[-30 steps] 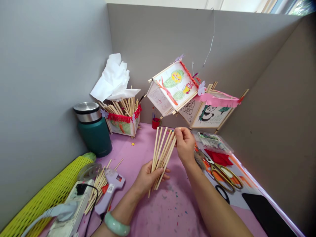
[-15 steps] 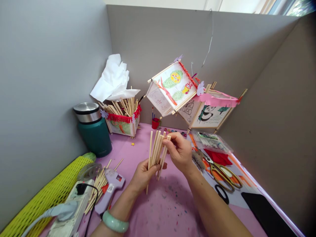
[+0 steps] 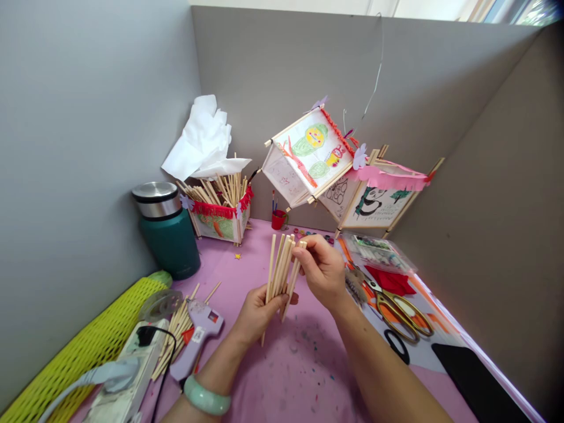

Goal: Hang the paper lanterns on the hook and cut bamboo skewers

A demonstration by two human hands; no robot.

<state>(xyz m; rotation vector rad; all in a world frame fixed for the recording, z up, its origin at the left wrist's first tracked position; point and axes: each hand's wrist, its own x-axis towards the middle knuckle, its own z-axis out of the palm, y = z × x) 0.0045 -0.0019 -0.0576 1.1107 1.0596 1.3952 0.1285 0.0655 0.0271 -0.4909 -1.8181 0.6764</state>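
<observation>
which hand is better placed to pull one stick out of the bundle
Right, probably: the right hand pinches the top ends of the bundle of thin pale wooden sticks; the left hand is wrapped round its lower part.

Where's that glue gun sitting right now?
In the head view the glue gun lies at lower left on the pink table, atop loose sticks, between the power strip and the left hand gripping a bundle of sticks.
</observation>
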